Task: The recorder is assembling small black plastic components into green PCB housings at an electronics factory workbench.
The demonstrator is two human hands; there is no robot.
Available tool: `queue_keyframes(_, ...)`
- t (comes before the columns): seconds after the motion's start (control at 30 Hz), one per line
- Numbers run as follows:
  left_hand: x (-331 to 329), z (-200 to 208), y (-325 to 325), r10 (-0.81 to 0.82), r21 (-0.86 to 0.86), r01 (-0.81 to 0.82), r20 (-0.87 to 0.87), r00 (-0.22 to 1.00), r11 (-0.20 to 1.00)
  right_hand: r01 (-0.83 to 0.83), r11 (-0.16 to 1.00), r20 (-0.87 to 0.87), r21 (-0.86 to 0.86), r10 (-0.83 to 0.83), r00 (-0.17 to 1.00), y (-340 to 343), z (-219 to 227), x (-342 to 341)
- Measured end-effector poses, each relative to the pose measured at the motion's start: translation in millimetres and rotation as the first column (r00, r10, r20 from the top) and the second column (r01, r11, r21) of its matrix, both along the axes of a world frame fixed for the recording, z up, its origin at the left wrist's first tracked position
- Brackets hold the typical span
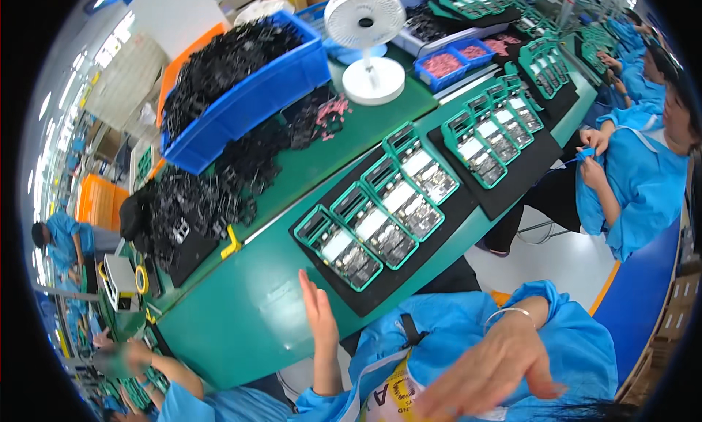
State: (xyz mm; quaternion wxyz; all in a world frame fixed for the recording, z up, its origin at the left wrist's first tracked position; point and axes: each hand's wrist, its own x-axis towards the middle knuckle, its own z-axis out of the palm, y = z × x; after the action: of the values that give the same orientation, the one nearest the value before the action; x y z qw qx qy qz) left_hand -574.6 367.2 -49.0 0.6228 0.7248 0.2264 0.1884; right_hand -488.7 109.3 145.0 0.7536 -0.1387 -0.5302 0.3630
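Note:
My left hand (319, 316) is raised at the table's near edge, fingers stretched out and palm turned sideways, holding nothing. It is nearest to a black mat (360, 303) bearing several green frames (356, 250), each holding a circuit board with a white patch. Close to the camera, my right hand (497, 360) hangs in front of my blue smock (453, 316), with a bracelet on its wrist. Its thumb stands apart from the fingers and nothing shows in it; the fingertips are slightly blurred.
A blue bin (248, 100) of black parts stands across the green table (219, 327), with loose black parts (208, 203) before it. Beyond are a white fan (373, 78) and small blue trays (442, 75) of pink pieces. Co-workers sit at right (636, 173) and lower left (179, 385).

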Motion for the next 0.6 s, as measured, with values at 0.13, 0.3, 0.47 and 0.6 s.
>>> queue_keyframes(0.13,35,-8,-16,0.024,0.012,-0.025,0.049,0.999,1.000,-0.133,0.981,0.180,0.142,0.106,0.978,13,1,6)
queue_keyframes(0.3,53,-13,-4,0.013,0.026,-0.015,0.078,0.997,1.000,-0.111,0.899,0.250,0.423,0.003,0.968,31,-2,4)
queue_keyframes(0.47,76,-25,7,-0.012,0.170,-0.003,0.084,0.996,0.986,-0.140,0.681,0.228,0.718,-0.040,0.973,61,-9,-9)
queue_keyframes(0.6,76,-14,1,0.003,0.056,-0.010,0.115,0.993,0.998,-0.105,0.470,0.174,0.876,-0.106,0.979,98,-12,-31)
